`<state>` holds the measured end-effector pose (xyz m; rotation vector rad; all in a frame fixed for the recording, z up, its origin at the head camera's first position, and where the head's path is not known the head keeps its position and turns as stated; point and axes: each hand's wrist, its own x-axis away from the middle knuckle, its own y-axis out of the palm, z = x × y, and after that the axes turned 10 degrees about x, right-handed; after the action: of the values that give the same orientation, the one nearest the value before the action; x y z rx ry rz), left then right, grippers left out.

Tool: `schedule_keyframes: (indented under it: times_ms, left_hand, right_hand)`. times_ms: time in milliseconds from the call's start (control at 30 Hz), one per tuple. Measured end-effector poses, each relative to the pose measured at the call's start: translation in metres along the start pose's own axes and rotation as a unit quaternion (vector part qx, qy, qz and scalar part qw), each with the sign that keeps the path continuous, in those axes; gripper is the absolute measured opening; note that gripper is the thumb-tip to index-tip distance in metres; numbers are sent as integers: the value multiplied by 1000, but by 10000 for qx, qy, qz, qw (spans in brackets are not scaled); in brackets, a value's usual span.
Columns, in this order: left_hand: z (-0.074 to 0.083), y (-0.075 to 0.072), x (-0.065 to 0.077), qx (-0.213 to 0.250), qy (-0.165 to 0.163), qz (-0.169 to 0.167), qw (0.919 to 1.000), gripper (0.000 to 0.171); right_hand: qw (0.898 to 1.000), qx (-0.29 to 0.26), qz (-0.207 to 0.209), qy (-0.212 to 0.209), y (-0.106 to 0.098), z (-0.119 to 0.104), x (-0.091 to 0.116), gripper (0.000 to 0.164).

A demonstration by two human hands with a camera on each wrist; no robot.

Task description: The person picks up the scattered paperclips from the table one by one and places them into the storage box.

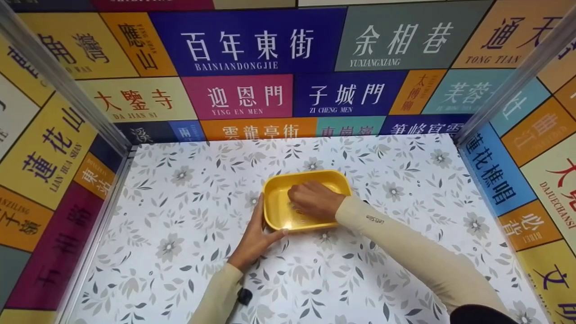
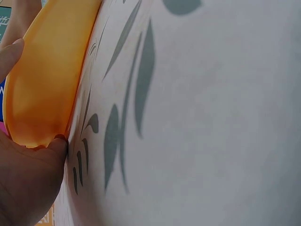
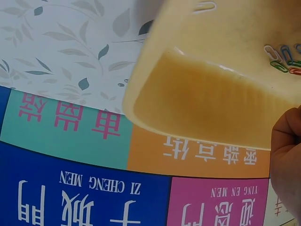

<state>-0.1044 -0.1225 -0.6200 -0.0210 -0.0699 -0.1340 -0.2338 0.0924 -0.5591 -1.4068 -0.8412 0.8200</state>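
Note:
A shallow yellow plastic tub (image 1: 279, 211) with rounded corners sits on the patterned tabletop. My left hand (image 1: 256, 234) grips its near left corner, the thumb along the near wall and the fingers along the left side; the left wrist view shows this hand (image 2: 28, 179) close against the tub's wall (image 2: 44, 80). Inside the tub, my right hand (image 1: 315, 199) is curled with knuckles up. Its fingertips are hidden, so I cannot tell whether it holds anything. Several coloured paper clips (image 3: 283, 59) lie on the tub's floor near that hand, and a white paper clip (image 3: 205, 6) lies apart.
A white tabletop (image 1: 171, 207) printed with grey leaves and flowers surrounds the tub. Colourful panels with Chinese lettering (image 1: 247, 42) stand along the back and both sides. A small black object (image 1: 244, 296) is at the left sleeve.

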Motion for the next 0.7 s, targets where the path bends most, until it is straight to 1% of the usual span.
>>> schedule_keyframes:
  times_ms: [133, 300, 433, 567, 700]
  left_hand:
    - [-1, 0, 0, -72, -36, 33, 10000, 129]
    - [0, 0, 2, -81, -11, 36, 10000, 129]
    - [1, 0, 2, 5, 14, 4, 10000, 128]
    - [2, 0, 3, 23, -91, -5, 10000, 129]
    - [1, -1, 3, 36, -71, 3, 10000, 129]
  right_hand:
    - [9999, 49, -111, 11, 2, -1, -4, 17]
    - [9998, 96, -147, -3, 7, -2, -8, 18]
    - [9998, 12, -176, 36, 12, -3, -10, 22]
    - [9997, -53, -219, 69, 14, -4, -12, 24]
    - [9997, -126, -201, 60, 15, -6, -12, 24]
